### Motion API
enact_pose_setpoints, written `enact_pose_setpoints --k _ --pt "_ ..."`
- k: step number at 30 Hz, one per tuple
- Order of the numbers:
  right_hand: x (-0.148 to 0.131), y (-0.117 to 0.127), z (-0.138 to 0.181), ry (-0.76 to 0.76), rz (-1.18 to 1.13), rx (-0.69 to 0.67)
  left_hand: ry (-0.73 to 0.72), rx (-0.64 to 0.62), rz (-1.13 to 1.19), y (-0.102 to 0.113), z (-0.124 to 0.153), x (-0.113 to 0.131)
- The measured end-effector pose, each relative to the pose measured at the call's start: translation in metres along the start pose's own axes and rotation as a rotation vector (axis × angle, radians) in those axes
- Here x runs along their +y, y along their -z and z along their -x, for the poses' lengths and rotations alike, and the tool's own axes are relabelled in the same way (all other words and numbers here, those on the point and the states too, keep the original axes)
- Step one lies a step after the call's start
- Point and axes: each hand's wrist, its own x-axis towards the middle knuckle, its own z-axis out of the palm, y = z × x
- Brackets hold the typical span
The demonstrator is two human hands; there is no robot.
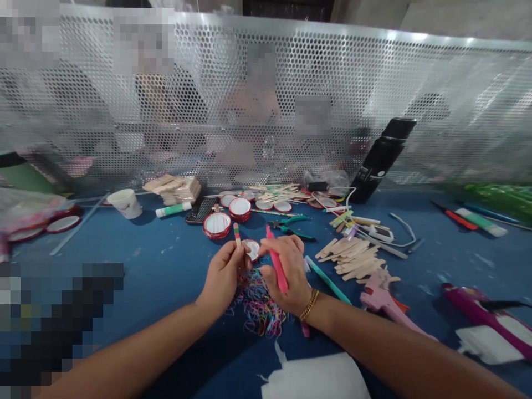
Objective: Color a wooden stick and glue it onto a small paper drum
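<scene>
My left hand (222, 277) is closed in a pinch on a coloured craft stick (236, 234) that stands nearly upright. My right hand (286, 274) is closed around a pink pen-like tool (277, 266) whose tip points up toward the stick. Between both hands lies a small round red-rimmed lid (252, 249). Under the hands sits a tangle of coloured rubber bands (260, 307) on the blue table (166, 260).
A pile of plain wooden sticks (355, 257) lies right of my hands, with a teal stick (326, 279) and a pink glue gun (384, 302). Red-rimmed lids (216, 224), pliers (291, 227), a glue stick (173, 209), a paper cup (127, 203). A perforated metal screen (266, 105) closes the far side; people sit behind it.
</scene>
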Motion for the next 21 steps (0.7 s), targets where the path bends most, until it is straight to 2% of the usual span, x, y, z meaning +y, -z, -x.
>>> enact_pose_setpoints --k 3,7,21 --pt "-0.002 0.003 -0.002 0.067 0.015 -0.046 0.041 -0.055 0.012 -0.002 0.004 -0.002" --pt "-0.007 0.004 -0.004 0.085 0.052 -0.073 0.033 -0.037 -0.003 -0.002 0.006 -0.004" --pt "-0.007 -0.004 -0.005 0.084 0.066 0.023 -0.038 -0.001 -0.144 0.003 0.001 -0.022"
